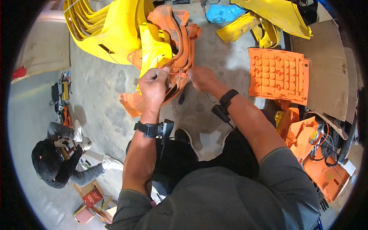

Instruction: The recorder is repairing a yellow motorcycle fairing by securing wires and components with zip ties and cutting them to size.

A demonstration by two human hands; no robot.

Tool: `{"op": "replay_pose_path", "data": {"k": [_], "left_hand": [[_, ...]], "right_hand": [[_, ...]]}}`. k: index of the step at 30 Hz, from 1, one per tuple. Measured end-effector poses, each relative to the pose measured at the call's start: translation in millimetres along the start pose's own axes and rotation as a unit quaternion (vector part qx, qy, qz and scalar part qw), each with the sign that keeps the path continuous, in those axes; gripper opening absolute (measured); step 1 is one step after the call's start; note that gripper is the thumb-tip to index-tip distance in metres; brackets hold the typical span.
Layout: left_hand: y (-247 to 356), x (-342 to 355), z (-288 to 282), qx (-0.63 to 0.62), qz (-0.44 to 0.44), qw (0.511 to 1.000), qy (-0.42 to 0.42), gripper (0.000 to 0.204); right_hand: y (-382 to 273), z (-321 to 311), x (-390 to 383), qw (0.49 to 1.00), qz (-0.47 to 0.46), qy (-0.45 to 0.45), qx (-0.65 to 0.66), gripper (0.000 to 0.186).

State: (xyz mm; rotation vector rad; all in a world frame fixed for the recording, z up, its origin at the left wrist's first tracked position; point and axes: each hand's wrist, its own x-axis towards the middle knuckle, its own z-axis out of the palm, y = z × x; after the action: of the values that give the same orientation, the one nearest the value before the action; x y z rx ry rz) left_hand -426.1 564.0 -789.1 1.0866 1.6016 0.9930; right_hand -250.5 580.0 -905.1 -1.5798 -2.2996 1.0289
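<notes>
In front of me a thin red-orange strand (pixel 177 74) stretches between my two hands, across a bundle of curved orange plastic panels (pixel 184 42). My left hand (pixel 153 82) is closed, pinching one end between thumb and fingers. The other end runs into my right hand (pixel 204 79), whose fingers are bent and pressed together at the right side of the bundle. A yellow plastic panel (pixel 155 50) lies against the orange ones, just beyond my left hand. An orange flap (pixel 132 103) sticks out to the left of my left wrist.
Stacked yellow panels (pixel 111 28) stand at the far left. On the right are a ribbed orange panel (pixel 279 76), cardboard (pixel 326 69) and loose orange parts (pixel 327 176). A blue piece (pixel 224 14) lies far off. A person (pixel 61 153) sits at the left beside scattered tools (pixel 62 96).
</notes>
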Motion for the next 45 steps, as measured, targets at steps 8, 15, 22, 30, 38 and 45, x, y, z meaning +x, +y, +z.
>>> {"op": "replay_pose_path", "data": {"k": [8,15,22,30,38,45], "left_hand": [[-4,3,3,0.010,0.076,0.997,-0.029,0.024],[-1,-1,15,-0.261,-0.052,0.961,-0.076,0.020],[-12,-1,45,-0.170,0.009,0.981,-0.087,0.018],[3,-8,48,-0.117,0.015,0.989,-0.094,0.029],[12,-19,54,0.002,0.059,0.990,-0.127,0.028],[-2,-11,39,-0.096,-0.001,0.989,-0.109,0.029]], "right_hand": [[-4,2,-10,0.986,-0.043,0.140,0.081,0.015],[-2,14,1,0.972,-0.168,0.137,0.095,0.031],[-30,-22,-20,0.983,-0.038,0.078,0.163,0.029],[-18,2,2,0.992,-0.077,0.033,0.095,0.026],[0,8,-1,0.989,-0.097,0.060,0.091,0.026],[-19,-4,-4,0.998,-0.056,0.024,0.016,0.024]]}}
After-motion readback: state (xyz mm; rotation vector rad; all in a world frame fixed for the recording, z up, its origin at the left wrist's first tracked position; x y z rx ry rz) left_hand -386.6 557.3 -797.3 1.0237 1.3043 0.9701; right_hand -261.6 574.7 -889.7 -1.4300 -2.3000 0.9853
